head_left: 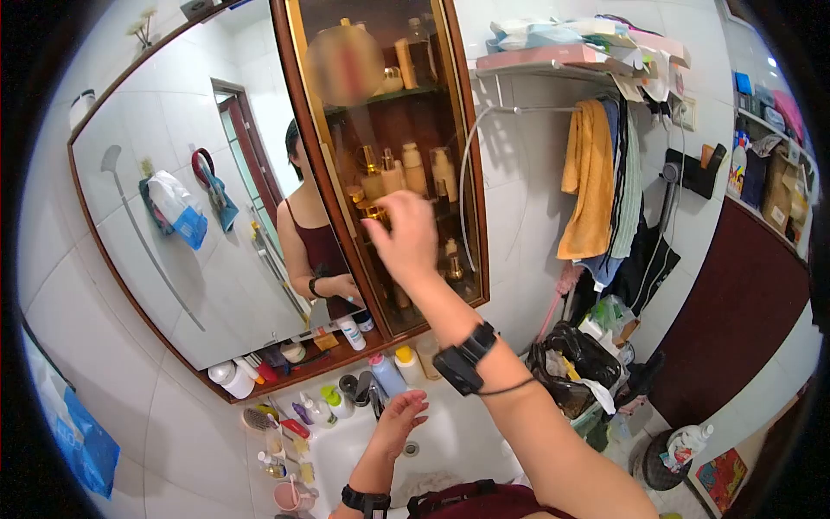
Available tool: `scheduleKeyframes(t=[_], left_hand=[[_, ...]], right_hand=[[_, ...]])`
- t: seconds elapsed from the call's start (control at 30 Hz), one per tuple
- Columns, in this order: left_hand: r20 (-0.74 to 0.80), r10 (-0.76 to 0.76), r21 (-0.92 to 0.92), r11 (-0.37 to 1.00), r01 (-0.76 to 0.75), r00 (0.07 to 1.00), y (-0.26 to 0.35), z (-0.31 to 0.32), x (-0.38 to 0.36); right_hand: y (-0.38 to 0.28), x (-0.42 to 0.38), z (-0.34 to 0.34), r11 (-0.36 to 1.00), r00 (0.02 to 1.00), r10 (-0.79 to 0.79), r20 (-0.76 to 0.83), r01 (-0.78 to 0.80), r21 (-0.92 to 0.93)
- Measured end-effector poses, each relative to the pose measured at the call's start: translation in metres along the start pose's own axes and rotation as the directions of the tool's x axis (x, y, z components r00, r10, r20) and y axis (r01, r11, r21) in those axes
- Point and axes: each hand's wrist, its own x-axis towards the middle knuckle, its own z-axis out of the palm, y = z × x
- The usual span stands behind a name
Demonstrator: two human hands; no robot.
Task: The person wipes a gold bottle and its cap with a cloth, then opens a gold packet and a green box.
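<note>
Head camera view: nearest, the left hand (403,424) is loosely open, with nothing visible in it, above the sink (458,437). Farther off, the right hand (405,232) is raised in front of the cabinet (468,130), thumb and fingers apart; whether they touch or hold anything, I cannot tell. Just left of its fingers, on a shelf, is a partly hidden gold-lidded jar (371,210), long axis unclear, much nearer this hand. Bottles (414,169) stand upright beyond.
</note>
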Motion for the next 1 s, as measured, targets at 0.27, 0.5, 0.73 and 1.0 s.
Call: scheduleKeyframes(t=[0.27,0.5,0.73,1.0], left_hand=[[-0.002,-0.066,0.006,0.998,0.067,0.998,-0.006,-0.001,0.01],[0.008,-0.111,0.013,0.994,0.111,0.994,-0.013,-0.001,0.017],[0.003,-0.123,0.038,0.992,0.123,0.992,-0.016,0.002,0.02],[0.006,-0.107,0.053,0.993,0.106,0.994,-0.019,0.006,0.023]], right_hand=[[0.085,-0.015,-0.038,0.918,0.934,0.283,-0.219,-0.33,-0.22],[0.153,-0.025,-0.06,0.9,0.94,0.292,-0.176,-0.332,-0.283],[0.237,-0.034,-0.057,0.903,0.952,0.304,0.033,-0.277,-0.328],[0.241,-0.034,-0.049,0.914,0.882,0.402,0.246,-0.371,-0.164]])
